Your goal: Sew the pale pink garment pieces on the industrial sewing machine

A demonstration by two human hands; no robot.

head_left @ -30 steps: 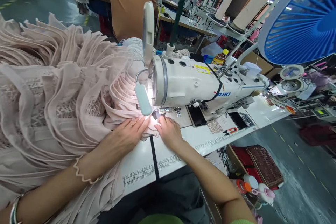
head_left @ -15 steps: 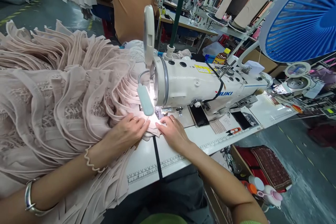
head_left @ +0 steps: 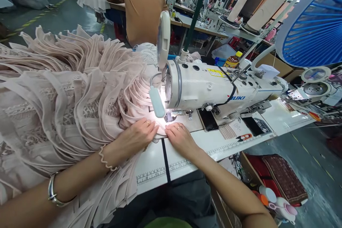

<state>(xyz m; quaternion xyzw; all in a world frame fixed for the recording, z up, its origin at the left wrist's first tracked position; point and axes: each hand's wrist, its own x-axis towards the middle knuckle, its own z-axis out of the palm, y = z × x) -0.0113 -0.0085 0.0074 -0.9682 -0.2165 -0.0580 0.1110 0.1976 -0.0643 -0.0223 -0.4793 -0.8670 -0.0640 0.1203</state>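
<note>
Under the needle end of a white sewing machine point(head_left: 197, 85) lies a pale pink fabric piece point(head_left: 161, 129), brightly lit by a small lamp point(head_left: 157, 102). My left hand point(head_left: 143, 132) presses on its left side, fingers together and bent. From the right, my right hand point(head_left: 180, 138) grips the fabric's edge with thumb and fingers close together; the fingertips of both hands nearly meet. The needle itself is hard to make out. Beside my left arm rises a big heap of pale pink lace-trimmed garments point(head_left: 88, 110), whose straps run toward the machine.
On the white table point(head_left: 149, 167), right of my hands, lie a phone point(head_left: 207, 119) and orange-handled thread snips point(head_left: 244, 137). A blue fan point(head_left: 317, 25) stands at upper right. Ahead, a person in a brown shirt point(head_left: 144, 7) sits facing away. An open box point(head_left: 253, 167) stands below right.
The view has shifted, so the machine and table appear farther right. My right fingers have straightened and lie flatter at the fabric's edge. The loose fabric corners between my hands now look smoothed out.
</note>
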